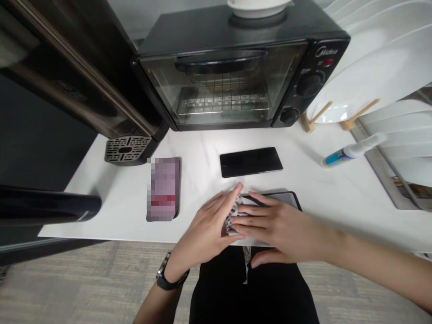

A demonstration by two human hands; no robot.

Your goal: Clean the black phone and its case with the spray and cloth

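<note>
My left hand [211, 229], with a dark watch [167, 274] on its wrist, rests near the counter's front edge with fingers stretched out. My right hand [270, 222] lies flat beside it, fingers spread over a crumpled grey-and-white piece [232, 213], perhaps a cloth. Both hands touch this piece, and much of it is hidden. Under my right hand lies a grey rectangle with a dark rim [290, 197], mostly covered, so its kind is unclear. Just beyond my fingers is a black phone [251, 162], lying flat. To the left lies another phone-shaped thing [164, 189], its face pixelated.
A black toaster oven [222, 90] stands at the back, a white dish [258, 8] on top. At left is a dark machine with a drip tray [127, 148]. White plates [367, 76] in wooden racks and a blue-and-white bottle [340, 156] stand right on the white counter [199, 180].
</note>
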